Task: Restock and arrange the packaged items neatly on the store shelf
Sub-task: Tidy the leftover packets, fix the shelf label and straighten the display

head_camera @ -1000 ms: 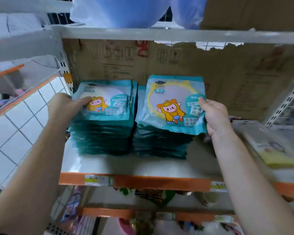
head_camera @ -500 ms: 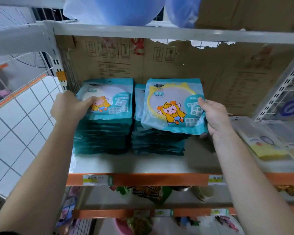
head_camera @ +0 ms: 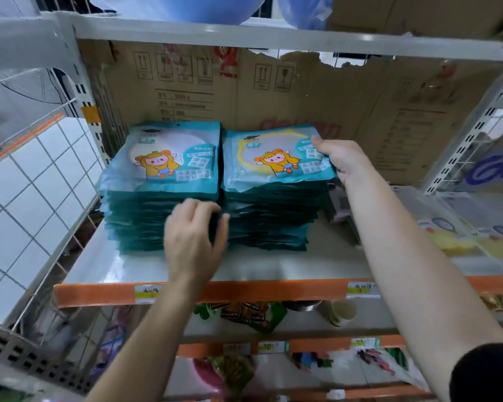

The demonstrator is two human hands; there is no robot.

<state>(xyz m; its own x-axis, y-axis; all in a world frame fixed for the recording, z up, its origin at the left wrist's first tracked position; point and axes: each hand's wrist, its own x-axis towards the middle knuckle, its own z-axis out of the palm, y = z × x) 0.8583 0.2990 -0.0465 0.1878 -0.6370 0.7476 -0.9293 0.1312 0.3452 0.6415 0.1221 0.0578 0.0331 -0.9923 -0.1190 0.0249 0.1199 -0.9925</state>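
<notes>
The right hand (head_camera: 343,161) pinched the right edge of the top packet (head_camera: 276,158), thumb on its face and the other fingers curled under the edge, so that packet was held, not merely touched. It lay on top of the right stack (head_camera: 267,221), its near corner a little rumpled. The left hand (head_camera: 192,236) held nothing: its fingers were loosely spread against the front of the piles, just at the seam where the left stack (head_camera: 157,210) met the right one. Both stacks stood side by side toward the back of the shelf (head_camera: 288,265), near a cardboard sheet (head_camera: 273,94) that lined the rear; an orange strip (head_camera: 244,291) ran along the shelf's front edge.

The packets looked like thin, glossy plastic pouches — light, limp and probably slippery on one another, so a tall pile would likely slide if pushed high up. An edge pinch suited one pouch; to shift a whole pile, flat palms low on its sides seemed the safer hold.

Against half a second before, the left hand had left the left side of its stack and come round to the front. The right-hand packet, then tipped up toward the camera, now lay flatter, and the gap between the piles had closed — they stood just beside each other.
</notes>
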